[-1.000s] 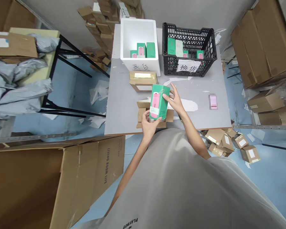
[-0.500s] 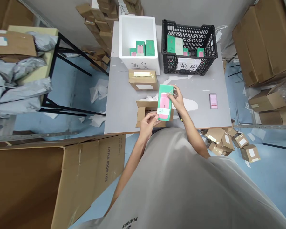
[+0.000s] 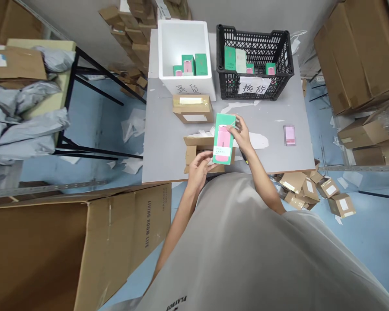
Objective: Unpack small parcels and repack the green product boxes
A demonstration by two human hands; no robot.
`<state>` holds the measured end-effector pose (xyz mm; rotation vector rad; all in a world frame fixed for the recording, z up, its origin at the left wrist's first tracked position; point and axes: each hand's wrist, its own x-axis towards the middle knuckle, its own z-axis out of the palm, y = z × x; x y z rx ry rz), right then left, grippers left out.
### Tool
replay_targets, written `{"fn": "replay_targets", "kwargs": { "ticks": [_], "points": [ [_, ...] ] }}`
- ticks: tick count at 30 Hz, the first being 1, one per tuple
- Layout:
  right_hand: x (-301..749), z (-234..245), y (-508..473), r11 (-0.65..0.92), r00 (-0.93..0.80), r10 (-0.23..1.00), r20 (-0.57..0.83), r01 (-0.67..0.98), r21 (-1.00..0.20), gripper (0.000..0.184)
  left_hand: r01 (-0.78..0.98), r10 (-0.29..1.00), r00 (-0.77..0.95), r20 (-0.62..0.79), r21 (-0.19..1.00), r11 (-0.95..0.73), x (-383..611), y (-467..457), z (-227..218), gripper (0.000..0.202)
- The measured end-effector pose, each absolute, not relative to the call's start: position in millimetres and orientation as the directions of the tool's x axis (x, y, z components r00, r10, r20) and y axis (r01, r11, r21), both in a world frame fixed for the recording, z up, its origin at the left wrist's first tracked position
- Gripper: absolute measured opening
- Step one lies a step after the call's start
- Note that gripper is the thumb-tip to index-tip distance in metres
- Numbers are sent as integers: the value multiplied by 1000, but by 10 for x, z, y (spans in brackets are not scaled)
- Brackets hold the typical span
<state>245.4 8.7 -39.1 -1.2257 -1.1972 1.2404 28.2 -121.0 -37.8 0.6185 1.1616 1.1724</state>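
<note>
Lone worker at a grey surface (image 3: pixel 168 151), upper middle of frame. Green box (image 3: pixel 225 119) with a pink picture and a white band on its face is up in the centre, held over the right part of an opened carton (image 3: pixel 191 156), printed face toward the camera, standing near upright in view. Right grip (image 3: pixel 242 137) clamped on the box at its right edge, thumb laid across the front, other fingers mostly hidden behind. Left grip (image 3: pixel 198 169) at the box's lower left corner, fingers bent; cannot tell whether it touches or is just beside. Step in hand, by my reading: looking the box over, nothing being set down. Next move, I judge, calls for the right grip to stay firm while the left either takes the lower corner for a turn or clears away; box needs lifting clear of the carton flaps before going anywhere. Beyond it: closed carton (image 3: pixel 193 109) left of centre, then white bin (image 3: pixel 188 88) and black crate (image 3: pixel 225 86) along the top, both holding similar green packs. Pink-screened object (image 3: pixel 289 135), blurred, lies right of centre.
</note>
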Motion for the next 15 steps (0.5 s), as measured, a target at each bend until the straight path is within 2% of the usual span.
{"fn": "replay_targets", "kwargs": {
  "ticks": [4,7,11,15],
  "points": [
    [2436,-343,47,-25,-14,1000,-24,-54,-998,85,-421,880,110,-461,781,462,242,-1183,-447,69],
    [2413,-283,34,-31,-49,998,-28,-58,-998,80,-409,852,179,-492,750,519,241,-1187,-475,71],
    [2440,-199,68,-23,-57,998,-22,-22,-999,75,-355,893,58,-447,826,437,294,-1209,-467,70],
    [2496,-137,76,9,-53,999,6,48,-999,72,-114,943,-188,-274,960,256,426,-1224,-376,66]
  ]
}}
